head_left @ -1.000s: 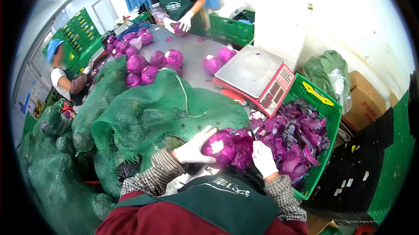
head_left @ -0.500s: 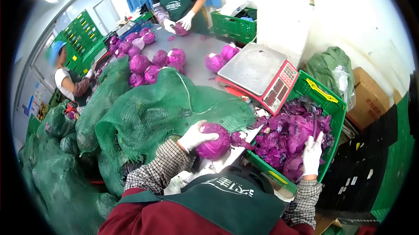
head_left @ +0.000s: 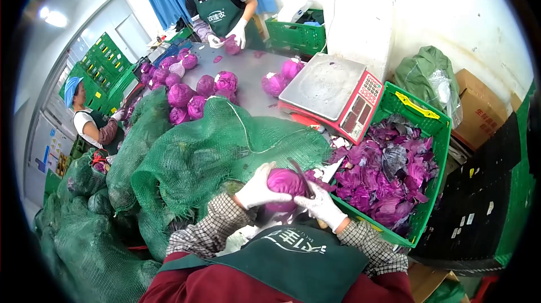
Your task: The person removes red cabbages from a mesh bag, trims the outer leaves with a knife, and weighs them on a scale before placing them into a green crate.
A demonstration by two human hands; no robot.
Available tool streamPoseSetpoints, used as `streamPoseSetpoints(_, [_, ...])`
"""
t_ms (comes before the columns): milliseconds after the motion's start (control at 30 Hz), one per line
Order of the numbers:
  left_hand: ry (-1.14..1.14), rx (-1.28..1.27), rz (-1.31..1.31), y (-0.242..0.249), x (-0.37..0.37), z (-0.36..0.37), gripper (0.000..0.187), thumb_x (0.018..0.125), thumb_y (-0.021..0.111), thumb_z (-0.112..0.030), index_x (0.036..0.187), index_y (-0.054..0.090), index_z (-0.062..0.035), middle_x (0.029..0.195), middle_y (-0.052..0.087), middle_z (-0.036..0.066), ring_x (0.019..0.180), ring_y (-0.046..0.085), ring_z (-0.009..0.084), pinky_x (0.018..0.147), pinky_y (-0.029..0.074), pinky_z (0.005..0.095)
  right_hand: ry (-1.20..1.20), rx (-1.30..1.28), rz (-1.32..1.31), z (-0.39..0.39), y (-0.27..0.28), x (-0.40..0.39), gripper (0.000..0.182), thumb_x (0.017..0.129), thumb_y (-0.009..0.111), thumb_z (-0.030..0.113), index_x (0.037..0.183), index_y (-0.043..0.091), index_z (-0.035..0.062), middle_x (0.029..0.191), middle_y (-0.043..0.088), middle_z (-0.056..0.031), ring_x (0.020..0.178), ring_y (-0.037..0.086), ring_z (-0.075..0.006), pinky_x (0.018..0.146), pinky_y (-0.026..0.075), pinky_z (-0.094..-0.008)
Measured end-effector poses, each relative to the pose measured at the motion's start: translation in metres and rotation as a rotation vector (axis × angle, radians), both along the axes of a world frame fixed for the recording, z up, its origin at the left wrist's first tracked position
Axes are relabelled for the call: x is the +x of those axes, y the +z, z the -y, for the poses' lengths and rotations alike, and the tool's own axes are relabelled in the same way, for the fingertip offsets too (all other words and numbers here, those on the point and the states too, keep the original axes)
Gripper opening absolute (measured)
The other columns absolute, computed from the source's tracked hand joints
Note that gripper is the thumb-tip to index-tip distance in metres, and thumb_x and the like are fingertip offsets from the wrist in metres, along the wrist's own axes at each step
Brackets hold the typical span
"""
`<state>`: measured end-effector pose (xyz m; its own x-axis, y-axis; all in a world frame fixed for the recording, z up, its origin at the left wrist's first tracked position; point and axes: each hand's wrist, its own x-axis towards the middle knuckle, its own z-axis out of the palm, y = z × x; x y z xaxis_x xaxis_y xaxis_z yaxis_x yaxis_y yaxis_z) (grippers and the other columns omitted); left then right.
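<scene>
A purple cabbage [head_left: 285,186] is in front of my apron, with my left hand [head_left: 260,188] wrapped round its left side. On its right side my right hand [head_left: 324,206] is closed round a knife [head_left: 300,171], whose dark blade points up beside the cabbage; the handle's end shows below the hand. Loose purple leaves [head_left: 389,179] fill a green crate [head_left: 431,190] to my right. Green mesh sacks [head_left: 208,145] with heads inside lie just beyond my left hand and along the left.
A red scale [head_left: 329,92] stands beyond the crate. More cabbages [head_left: 181,94] lie on the metal table [head_left: 251,80]. A person [head_left: 222,10] across the table handles a cabbage; another person [head_left: 93,114] is at the left. Cardboard box [head_left: 484,108] at right.
My right hand has moved left from above the leaf crate to the cabbage. A leaf that hung by the cabbage's right side no longer shows there. The view has shifted slightly.
</scene>
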<state>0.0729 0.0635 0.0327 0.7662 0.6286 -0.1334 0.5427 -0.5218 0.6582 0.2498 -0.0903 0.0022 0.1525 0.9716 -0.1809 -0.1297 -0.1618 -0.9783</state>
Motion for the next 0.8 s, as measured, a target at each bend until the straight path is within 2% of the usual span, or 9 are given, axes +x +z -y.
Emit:
streamPoseSetpoints(33, [0.069,-0.179,0.11,-0.002,0.006,-0.004,0.112,0.06,0.089,-0.039,0.141,0.029,0.0089,0.131,0.046,0.022,0.123,0.047,0.0287,0.107,0.037,0.0378,-0.083,0.007,-0.069,-0.004,-0.001,0.0,0.063,0.082,0.075,0.032,0.129,0.048,0.0001,0.092,0.056,-0.0078,0.072,0.055,-0.011,0.056,0.046,-0.0264])
streamPoseSetpoints(100, [0.2,-0.403,0.278,-0.01,0.018,-0.005,0.096,0.066,0.087,-0.032,0.137,0.035,0.007,0.125,0.053,0.017,0.114,0.054,0.0232,0.1,0.044,0.0352,-0.065,0.065,0.076,-0.01,0.004,0.013,0.077,0.08,0.075,0.024,0.143,0.036,0.0012,0.131,0.054,-0.0158,0.116,0.054,-0.0224,0.098,0.045,-0.033])
streamPoseSetpoints(200, [0.364,-0.834,0.65,-0.046,0.036,-0.002,0.074,0.077,0.08,-0.028,0.129,0.042,0.0077,0.117,0.059,0.017,0.104,0.061,0.0215,0.09,0.052,0.0335,-0.206,0.223,0.059,-0.017,-0.012,0.02,0.067,0.078,0.077,0.018,0.133,0.044,-0.0011,0.122,0.054,-0.0096,0.109,0.052,-0.016,0.094,0.045,-0.0296])
streamPoseSetpoints(267, [0.377,-0.774,0.687,-0.048,0.043,0.006,0.048,0.086,0.071,-0.022,0.124,0.052,0.0004,0.111,0.064,0.009,0.096,0.064,0.0162,0.086,0.053,0.0313,-0.223,0.211,0.429,-0.015,-0.018,0.018,0.082,0.079,0.076,0.028,0.143,0.032,-0.0007,0.137,0.045,-0.0193,0.126,0.046,-0.0269,0.105,0.039,-0.0348])
streamPoseSetpoints(333, [0.318,-0.856,0.689,-0.03,0.04,0.015,0.058,0.084,0.074,-0.023,0.128,0.046,0.0024,0.115,0.06,0.013,0.101,0.062,0.0201,0.088,0.053,0.0352,-0.206,0.188,0.628,-0.007,-0.019,0.017,0.079,0.082,0.071,0.033,0.142,0.034,-0.0013,0.141,0.04,-0.0268,0.133,0.04,-0.0362,0.109,0.035,-0.0374])
streamPoseSetpoints(433, [0.341,-0.947,0.676,-0.037,0.03,0.006,0.061,0.083,0.074,-0.022,0.13,0.042,0.0018,0.12,0.058,0.014,0.106,0.061,0.0219,0.09,0.053,0.0371,-0.194,0.186,0.588,-0.002,-0.03,0.03,0.066,0.084,0.067,0.027,0.138,0.041,-0.002,0.134,0.047,-0.0275,0.121,0.052,-0.0342,0.103,0.041,-0.0386])
streamPoseSetpoints(567, [0.394,-0.973,0.678,-0.027,0.026,0.017,0.06,0.084,0.073,-0.021,0.131,0.043,0.0,0.121,0.058,0.013,0.109,0.059,0.0214,0.091,0.052,0.0358,-0.378,0.138,0.604,-0.005,-0.065,0.042,0.03,0.085,0.061,0.015,0.105,0.058,-0.0065,0.083,0.063,-0.0226,0.071,0.062,-0.0347,0.069,0.051,-0.0423])
streamPoseSetpoints(767, [0.227,-1.346,0.819,-0.028,0.007,0.024,0.077,0.08,0.072,-0.036,0.14,0.038,-0.0012,0.138,0.048,0.017,0.126,0.048,0.0302,0.108,0.038,0.0467,-0.501,0.15,0.666,0.006,-0.016,0.062,0.029,0.085,0.063,0.015,0.106,0.06,-0.0063,0.081,0.063,-0.0235,0.068,0.063,-0.0369,0.064,0.052,-0.0402])
streamPoseSetpoints(800, [0.188,-1.457,0.832,-0.028,0.002,0.025,0.082,0.077,0.073,-0.039,0.141,0.036,-0.0022,0.14,0.046,0.017,0.128,0.046,0.0323,0.11,0.035,0.0498,-0.544,0.19,0.749,0.009,-0.011,0.067,0.028,0.086,0.063,0.015,0.106,0.06,-0.0053,0.074,0.059,-0.0182,0.061,0.058,-0.0285,0.058,0.048,-0.0373])
